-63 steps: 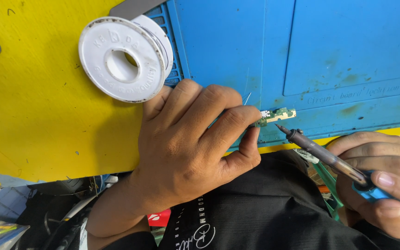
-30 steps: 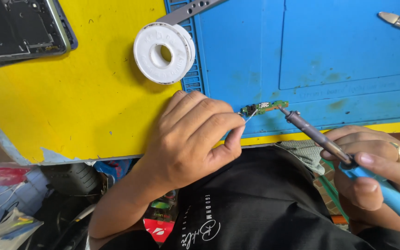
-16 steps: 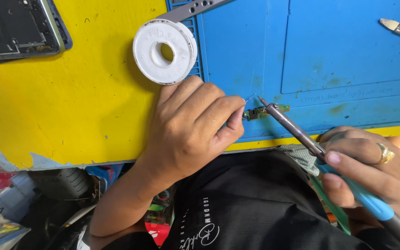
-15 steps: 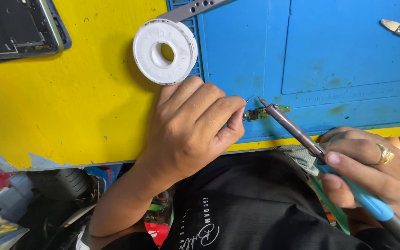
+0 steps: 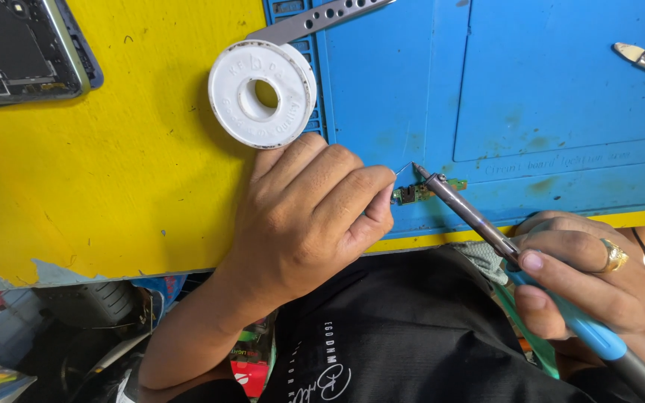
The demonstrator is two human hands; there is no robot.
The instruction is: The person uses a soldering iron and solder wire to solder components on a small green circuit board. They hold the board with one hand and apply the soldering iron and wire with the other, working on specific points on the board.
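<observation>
A red package with a green label (image 5: pixel 251 362) lies below the left hand (image 5: pixel 304 216), beside the forearm, partly hidden.

A white solder spool (image 5: pixel 263 93) sits at eleven o'clock, half on the bright yellow table (image 5: pixel 98 179) (scuffed with small dark specks) and half on the blue work mat (image 5: pixel 546 89), which carries faint greenish smudges. At centre lies a small green circuit board (image 5: pixel 418 191) with gold-toned spots, touched by a soldering iron (image 5: pixel 531 276) with a grey metal shaft and light blue grip. The right hand (image 5: pixel 599 283) wears a gold ring (image 5: pixel 614 256); at ten o'clock is a black phone chassis (image 5: pixel 16 48), at twelve a grey perforated metal strip (image 5: pixel 315 19).
</observation>
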